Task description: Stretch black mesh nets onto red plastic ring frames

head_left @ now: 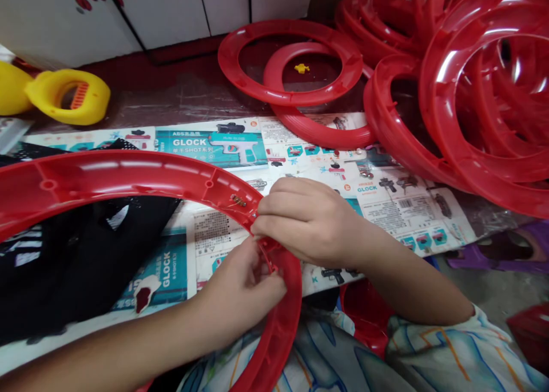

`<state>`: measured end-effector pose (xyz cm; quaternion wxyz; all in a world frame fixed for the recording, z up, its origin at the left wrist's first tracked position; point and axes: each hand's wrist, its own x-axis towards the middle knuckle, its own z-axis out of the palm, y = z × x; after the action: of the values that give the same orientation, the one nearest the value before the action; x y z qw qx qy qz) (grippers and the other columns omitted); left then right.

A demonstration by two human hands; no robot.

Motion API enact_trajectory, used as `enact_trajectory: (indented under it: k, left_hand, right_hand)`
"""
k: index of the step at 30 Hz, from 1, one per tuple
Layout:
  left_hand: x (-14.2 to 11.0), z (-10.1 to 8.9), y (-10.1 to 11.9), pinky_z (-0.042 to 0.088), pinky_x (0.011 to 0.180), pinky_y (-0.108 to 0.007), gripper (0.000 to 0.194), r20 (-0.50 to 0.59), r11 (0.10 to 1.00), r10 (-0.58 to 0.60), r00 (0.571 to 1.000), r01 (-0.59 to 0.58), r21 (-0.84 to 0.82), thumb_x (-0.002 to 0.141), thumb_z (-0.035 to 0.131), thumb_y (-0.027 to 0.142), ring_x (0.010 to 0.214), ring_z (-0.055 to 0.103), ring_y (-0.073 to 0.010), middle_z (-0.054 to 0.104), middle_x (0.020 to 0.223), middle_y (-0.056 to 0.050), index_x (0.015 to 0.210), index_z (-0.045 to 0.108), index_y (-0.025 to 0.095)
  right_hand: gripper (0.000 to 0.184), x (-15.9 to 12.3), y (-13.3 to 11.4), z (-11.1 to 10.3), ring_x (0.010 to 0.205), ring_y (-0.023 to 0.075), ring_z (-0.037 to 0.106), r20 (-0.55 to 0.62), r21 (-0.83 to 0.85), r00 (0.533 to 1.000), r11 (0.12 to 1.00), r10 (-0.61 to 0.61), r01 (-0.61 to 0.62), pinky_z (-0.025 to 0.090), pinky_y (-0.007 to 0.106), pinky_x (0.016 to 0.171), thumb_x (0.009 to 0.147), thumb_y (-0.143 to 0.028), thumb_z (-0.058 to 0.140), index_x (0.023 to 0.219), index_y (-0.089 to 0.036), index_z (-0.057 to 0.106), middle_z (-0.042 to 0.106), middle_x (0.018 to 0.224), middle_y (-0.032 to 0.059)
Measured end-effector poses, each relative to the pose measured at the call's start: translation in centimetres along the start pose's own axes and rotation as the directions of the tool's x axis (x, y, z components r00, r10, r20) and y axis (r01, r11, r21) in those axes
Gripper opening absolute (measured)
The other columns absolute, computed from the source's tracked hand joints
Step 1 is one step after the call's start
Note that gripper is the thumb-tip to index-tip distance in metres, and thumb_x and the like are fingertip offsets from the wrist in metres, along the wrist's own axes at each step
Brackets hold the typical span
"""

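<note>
A large red plastic ring [171, 175], its hollow ribbed side facing up, stretches from the left edge across to my lap. My left hand [234, 295] is closed on the ring's inner edge, the thumb over the channel near a small red piece. My right hand [311, 223] is closed in a pinch over the channel just above it. What its fingertips hold is hidden. Inside the channel, left of the right fingertips, lies a small brass-coloured coil spring [238, 200]. A thin wire seems to run along the channel beside it.
More red rings [433, 112] are heaped at the right, and two overlap at the back around a small yellow piece [302, 68]. Yellow plastic parts [68, 98] stand at the left. Black cloth [94, 266] and printed cardboard [214, 146] cover the table. A purple stool [506, 246] is lower right.
</note>
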<state>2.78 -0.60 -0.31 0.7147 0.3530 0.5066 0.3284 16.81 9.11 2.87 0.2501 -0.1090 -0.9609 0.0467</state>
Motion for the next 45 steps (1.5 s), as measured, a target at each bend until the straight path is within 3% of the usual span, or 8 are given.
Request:
enact_trajectory:
  k: [5, 9, 12, 18, 25, 33, 39, 45]
  left_hand:
    - [-0.7, -0.3, 0.7, 0.046, 0.057, -0.025, 0.025, 0.102, 0.977, 0.026, 0.994, -0.004, -0.212, 0.079, 0.066, 0.032, 0.064, 0.054, -0.0134, 0.057, 0.078, 0.002, 0.099, 0.053, 0.023]
    - [-0.8, -0.3, 0.1, 0.049, 0.060, -0.024, 0.032, -0.091, 0.963, 0.077, 0.993, -0.098, -0.250, 0.089, 0.058, 0.035, 0.071, 0.058, -0.0133, 0.060, 0.093, 0.001, 0.118, 0.046, 0.029]
    - [-0.5, -0.3, -0.2, 0.051, 0.063, -0.024, 0.027, -0.183, 0.968, 0.160, 0.970, -0.191, -0.166, 0.090, 0.056, 0.030, 0.071, 0.059, -0.0128, 0.062, 0.093, 0.000, 0.114, 0.046, 0.025]
    - [0.2, -0.6, -0.1, 0.052, 0.077, -0.027, 0.021, -0.180, 0.972, 0.210, 0.961, -0.226, -0.070, 0.089, 0.056, 0.029, 0.096, 0.061, -0.0180, 0.063, 0.102, -0.002, 0.106, 0.047, 0.022]
    - [0.1, -0.4, 0.2, 0.054, 0.072, -0.031, 0.020, -0.110, 0.988, 0.145, 0.983, -0.150, -0.034, 0.086, 0.060, 0.031, 0.093, 0.063, -0.0226, 0.064, 0.092, -0.002, 0.100, 0.048, 0.024]
    - [0.1, -0.7, -0.2, 0.051, 0.075, -0.030, 0.023, -0.109, 0.980, 0.196, 0.975, -0.199, -0.017, 0.090, 0.056, 0.031, 0.090, 0.060, -0.0189, 0.061, 0.097, -0.003, 0.110, 0.048, 0.023]
    - [0.0, -0.4, -0.2, 0.050, 0.066, -0.030, 0.025, -0.130, 0.988, 0.127, 0.983, -0.137, -0.067, 0.088, 0.057, 0.037, 0.080, 0.061, -0.0204, 0.057, 0.077, 0.000, 0.109, 0.050, 0.024]
    - [0.5, -0.5, 0.1, 0.051, 0.083, -0.036, 0.016, -0.081, 0.957, 0.289, 0.954, -0.288, 0.026, 0.092, 0.049, 0.030, 0.091, 0.061, -0.0209, 0.062, 0.097, -0.004, 0.106, 0.048, 0.023]
  right_hand:
    - [0.026, -0.1, 0.0, 0.0, 0.078, 0.0147, 0.050, -0.019, 0.002, 0.999, 0.999, 0.035, -0.035, 0.045, 0.030, 0.073, 0.096, -0.015, 0.042, 0.085, -0.011, 0.065, 0.062, 0.083, 0.0067]
    - [0.024, -0.3, -0.2, -0.2, 0.073, 0.0144, 0.048, -0.057, -0.070, 0.998, 0.997, 0.025, -0.029, 0.043, 0.029, 0.068, 0.094, -0.016, 0.050, 0.075, -0.012, 0.064, 0.061, 0.077, 0.0059]
    - [0.026, -0.3, -0.3, -0.6, 0.072, 0.0143, 0.047, -0.002, -0.080, 1.000, 0.997, 0.010, -0.010, 0.042, 0.028, 0.066, 0.094, -0.016, 0.050, 0.071, -0.012, 0.063, 0.060, 0.076, 0.0059]
    - [0.026, -0.1, -0.8, -1.5, 0.075, 0.0150, 0.048, 0.214, -0.071, 0.974, 0.993, -0.075, 0.092, 0.041, 0.029, 0.066, 0.094, -0.011, 0.047, 0.074, -0.012, 0.062, 0.059, 0.077, 0.0048]
    - [0.029, 0.4, -1.5, -0.9, 0.072, 0.0150, 0.047, 0.136, -0.041, 0.988, 0.996, -0.067, 0.074, 0.037, 0.030, 0.062, 0.094, -0.010, 0.042, 0.072, -0.014, 0.061, 0.058, 0.075, 0.0032]
    - [0.028, 0.0, -0.2, -0.5, 0.081, 0.0153, 0.050, 0.150, 0.016, 0.988, 0.999, 0.046, -0.049, 0.043, 0.029, 0.072, 0.095, -0.012, 0.038, 0.081, -0.012, 0.062, 0.062, 0.087, 0.0070]
    - [0.027, -0.3, -0.5, -0.9, 0.075, 0.0158, 0.049, 0.179, 0.030, 0.983, 0.999, 0.032, -0.039, 0.043, 0.029, 0.068, 0.095, -0.013, 0.040, 0.084, -0.010, 0.064, 0.061, 0.081, 0.0073]
    - [0.021, 0.1, -1.9, -2.0, 0.077, 0.0175, 0.053, 0.240, 0.222, 0.945, 0.935, 0.222, -0.276, 0.049, 0.031, 0.070, 0.088, -0.011, 0.043, 0.086, -0.011, 0.064, 0.062, 0.082, 0.0091]
